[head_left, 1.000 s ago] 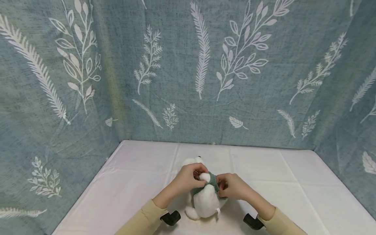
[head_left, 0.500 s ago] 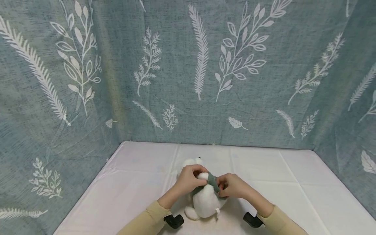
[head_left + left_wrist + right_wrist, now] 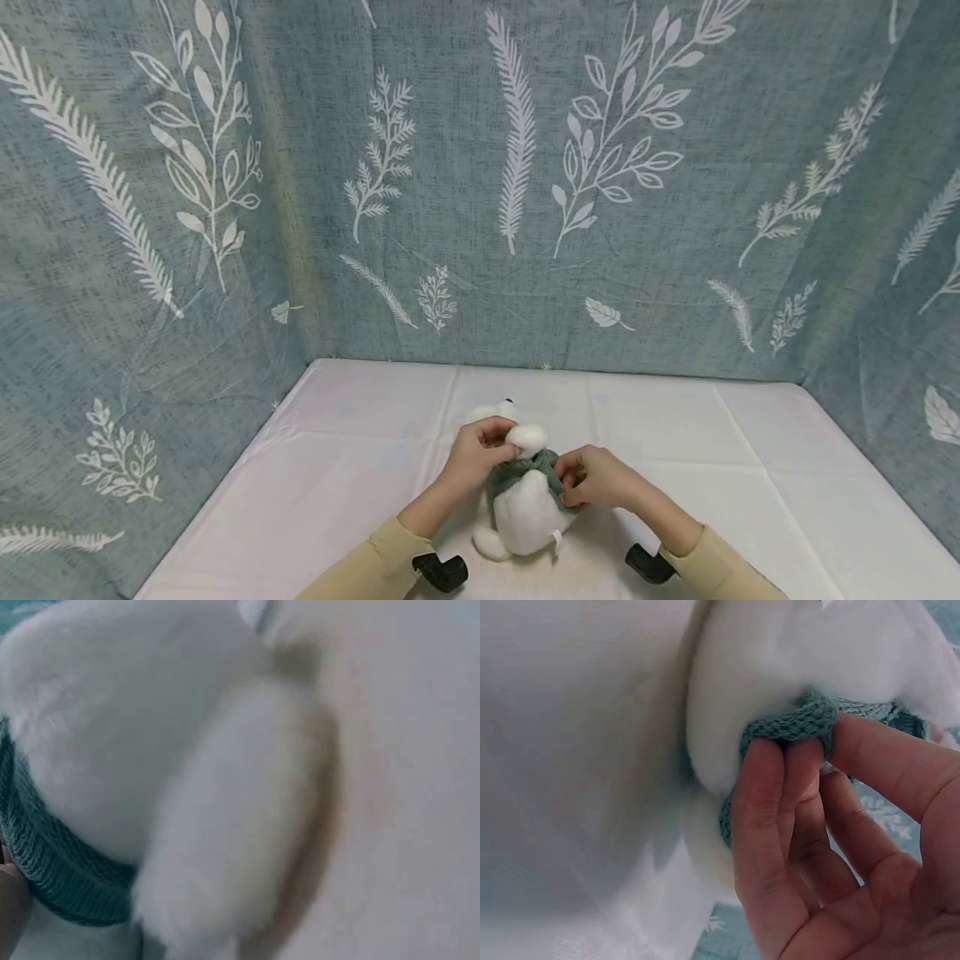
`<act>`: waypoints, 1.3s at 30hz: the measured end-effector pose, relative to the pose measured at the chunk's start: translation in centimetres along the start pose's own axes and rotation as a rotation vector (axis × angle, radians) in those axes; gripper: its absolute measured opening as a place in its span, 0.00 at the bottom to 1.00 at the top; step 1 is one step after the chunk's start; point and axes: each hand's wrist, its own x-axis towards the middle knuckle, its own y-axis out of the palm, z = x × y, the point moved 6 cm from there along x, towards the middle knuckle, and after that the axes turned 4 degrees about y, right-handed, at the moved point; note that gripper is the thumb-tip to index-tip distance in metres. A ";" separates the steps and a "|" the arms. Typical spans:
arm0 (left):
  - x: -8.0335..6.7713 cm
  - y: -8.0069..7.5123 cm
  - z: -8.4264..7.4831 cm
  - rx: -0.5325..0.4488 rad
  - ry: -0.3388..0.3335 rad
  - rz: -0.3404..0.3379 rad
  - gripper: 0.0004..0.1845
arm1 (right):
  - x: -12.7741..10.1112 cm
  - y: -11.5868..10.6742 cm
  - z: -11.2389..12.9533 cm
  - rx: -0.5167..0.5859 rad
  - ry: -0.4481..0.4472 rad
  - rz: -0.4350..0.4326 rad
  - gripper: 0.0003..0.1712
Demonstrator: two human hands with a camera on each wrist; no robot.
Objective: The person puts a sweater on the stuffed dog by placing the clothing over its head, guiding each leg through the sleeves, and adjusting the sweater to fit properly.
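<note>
A white plush toy (image 3: 523, 512) sits on the white tablecloth (image 3: 337, 467), facing away from me. A grey-green knitted garment (image 3: 529, 469) is bunched round its upper body. My left hand (image 3: 477, 453) grips the toy's left side, its fingers curled at the raised white arm (image 3: 528, 437) and the knit's edge. My right hand (image 3: 592, 477) pinches the knit's hem on the toy's right side. The right wrist view shows the fingertips (image 3: 780, 761) and thumb pinching the knit hem (image 3: 795, 726). In the left wrist view the knit band (image 3: 52, 862) crosses white fur (image 3: 150, 735).
Blue-green cloth printed with white leaves (image 3: 517, 167) walls the table on the back and both sides. Black wrist-camera mounts (image 3: 441, 572) sit under both forearms near the table's front edge. Crease lines cross the tablecloth.
The knit has slid down from the toy's neck to its upper body, and the toy's white arm now sticks out above it. Both hands have stayed at the toy's sides.
</note>
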 end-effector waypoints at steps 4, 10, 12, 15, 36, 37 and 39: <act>0.0 0.0 -0.1 -0.043 0.012 0.002 0.16 | 0.0 0.1 -0.2 0.027 0.005 0.001 0.08; -0.1 0.0 -0.7 -0.001 -0.013 0.012 0.15 | 0.1 0.2 -0.4 0.089 0.018 0.009 0.08; -0.2 0.0 -1.2 0.006 -0.023 0.011 0.15 | 0.1 0.2 -0.5 0.100 0.020 0.008 0.09; -0.5 0.2 -2.4 0.009 -0.019 0.017 0.15 | 0.2 0.2 -0.6 0.108 0.022 0.003 0.09; -0.7 0.2 -1.5 0.140 0.070 0.055 0.16 | 0.0 -1.0 -1.3 0.271 0.078 0.055 0.17; -0.8 0.2 -1.8 0.156 0.082 0.059 0.15 | 0.1 -1.2 -1.3 0.278 0.080 0.046 0.18; -1.0 0.2 -2.5 0.190 0.103 0.056 0.13 | 0.3 -1.8 -1.4 0.302 0.092 0.010 0.18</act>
